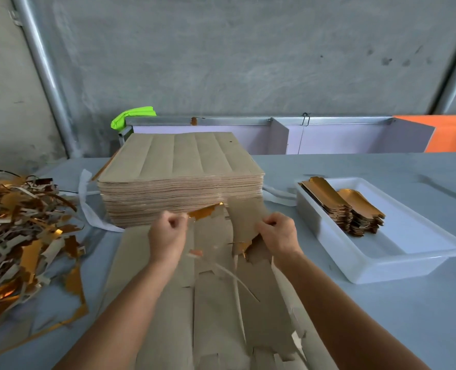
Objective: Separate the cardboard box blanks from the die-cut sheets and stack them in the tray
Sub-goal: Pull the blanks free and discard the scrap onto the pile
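With the waste strip [204, 210] pinched in the left hand [168, 231] and the blank [245, 217], right of it, gripped in curled right-hand [277, 233] fingers, both should be drawn apart steadily along the cut.

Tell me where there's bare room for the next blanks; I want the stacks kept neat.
Free: the tray floor in front of and right of the stacked blanks, plus bare table in front of the tray. Crowded: the scrap pile at left, the sheet stack at centre, the torn sheet under both hands.
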{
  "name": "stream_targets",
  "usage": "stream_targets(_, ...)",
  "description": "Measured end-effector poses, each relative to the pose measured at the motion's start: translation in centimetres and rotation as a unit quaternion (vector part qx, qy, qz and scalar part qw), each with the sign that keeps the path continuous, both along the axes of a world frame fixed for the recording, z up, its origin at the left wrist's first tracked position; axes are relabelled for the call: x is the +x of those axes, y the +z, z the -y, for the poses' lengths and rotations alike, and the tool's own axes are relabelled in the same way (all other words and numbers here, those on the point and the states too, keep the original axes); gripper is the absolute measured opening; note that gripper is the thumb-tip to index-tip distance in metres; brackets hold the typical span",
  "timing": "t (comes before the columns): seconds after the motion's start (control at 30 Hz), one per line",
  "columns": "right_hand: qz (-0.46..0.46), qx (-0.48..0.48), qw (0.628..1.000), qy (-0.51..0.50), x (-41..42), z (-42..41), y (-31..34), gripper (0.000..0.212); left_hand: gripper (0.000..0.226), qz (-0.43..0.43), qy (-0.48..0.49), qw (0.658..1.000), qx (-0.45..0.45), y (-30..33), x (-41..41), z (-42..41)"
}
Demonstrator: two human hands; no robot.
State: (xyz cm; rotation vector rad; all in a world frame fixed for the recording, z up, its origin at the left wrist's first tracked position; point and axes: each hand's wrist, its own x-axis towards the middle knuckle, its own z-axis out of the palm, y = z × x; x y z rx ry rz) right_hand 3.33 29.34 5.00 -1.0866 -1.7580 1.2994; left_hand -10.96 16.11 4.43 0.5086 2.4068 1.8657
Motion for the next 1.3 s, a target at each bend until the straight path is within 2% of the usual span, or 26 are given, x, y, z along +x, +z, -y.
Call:
stream_targets(0.03,-0.013,-0.020,1.000,-0.007,0.0,0.0,-0.2,0.017,0.019,-0.067,-0.033,0.993,-0.091,-0.7,0.9,0.3)
stream_targets(0.1,-0.027,-0.042,0.999,-0.001,-0.1,0.2,-0.4,0.016,0.041,-0.146,-0.126,0.955,-0.225,-1.9,2.4,0.6)
stream_targets(0.13,-0.028,-0.042,0.999,0.010,-0.1,0.4,-0.5,0.020,0.047,-0.162,-0.163,0.939,-0.257,-2.3,3.0,0.6)
stream_targets(0.27,-0.010,0.023,0.999,0.034,0.3,0.4,-0.2,0.063,0.064,-0.246,-0.207,0.877,-0.358,-3.9,4.1,0.2)
stream_targets(0.33,-0.020,0.050,0.998,-0.015,1.0,-0.3,0.3,0.067,0.068,-0.253,-0.221,0.857,-0.390,-4.9,4.1,0.2)
stream_targets(0.4,-0.024,0.042,0.996,-0.076,1.8,-1.3,0.9,0.059,0.059,-0.243,-0.219,0.848,-0.416,-5.6,3.9,0.5)
stream_targets(0.53,0.033,0.107,0.987,-0.111,3.5,-2.4,1.5,0.044,0.041,-0.226,-0.206,0.853,-0.423,-6.2,3.5,0.5)
stream_targets(0.67,0.068,0.182,0.970,-0.142,5.9,-3.2,2.9,0.044,0.037,-0.218,-0.203,0.866,-0.402,-6.5,3.3,0.7)
stream_targets(0.8,0.168,0.198,0.959,-0.115,7.9,-3.5,3.6,0.038,0.037,-0.226,-0.193,0.860,-0.414,-6.3,3.8,0.9)
stream_targets(0.93,0.156,0.145,0.973,-0.094,9.1,-3.0,2.2,0.030,0.060,-0.284,-0.133,0.815,-0.487,-5.4,5.4,-0.3)
stream_targets(1.07,0.152,0.119,0.979,-0.067,9.2,-2.1,1.0,0.027,0.095,-0.252,-0.118,0.810,-0.516,-4.4,7.1,-1.7)
stream_targets(1.13,0.159,0.122,0.978,-0.060,8.9,-1.6,0.5,0.027,0.085,-0.285,-0.119,0.790,-0.530,-4.5,7.8,-2.2)
stream_targets(1.23,0.174,0.153,0.972,-0.048,8.6,-0.9,0.2,0.030,0.041,-0.335,-0.157,0.791,-0.488,-5.2,8.1,-2.3)
stream_targets(1.27,0.183,0.163,0.969,-0.045,8.6,-0.8,0.2,0.031,0.032,-0.333,-0.183,0.800,-0.464,-5.3,8.1,-2.1)
stream_targets(1.3,0.193,0.171,0.965,-0.045,8.7,-0.7,0.2,0.032,0.027,-0.309,-0.209,0.831,-0.414,-5.3,8.0,-1.9)
